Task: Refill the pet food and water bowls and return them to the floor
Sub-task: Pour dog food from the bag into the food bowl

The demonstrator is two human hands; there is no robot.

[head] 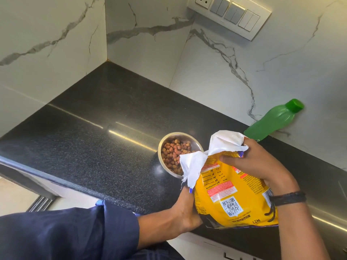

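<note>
A steel bowl (163,145) holding brown kibble (173,152) stands on the black granite counter (93,132). Just right of it I hold a yellow pet food bag (231,194) with its torn white top (195,164) open and leaning over the bowl's near rim. My left hand (185,209) grips the bag's left edge low down. My right hand (251,164) grips the bag near its top, thumb across the front. A black band circles my right wrist. A green water bottle (270,121) with a green cap stands behind the bag against the wall.
Marble-patterned wall panels enclose the counter at the back and left, forming a corner. A switch plate (231,14) sits high on the wall. The counter's front edge runs diagonally; white cabinet fronts (206,246) lie below it. A steel surface (328,212) adjoins at the right.
</note>
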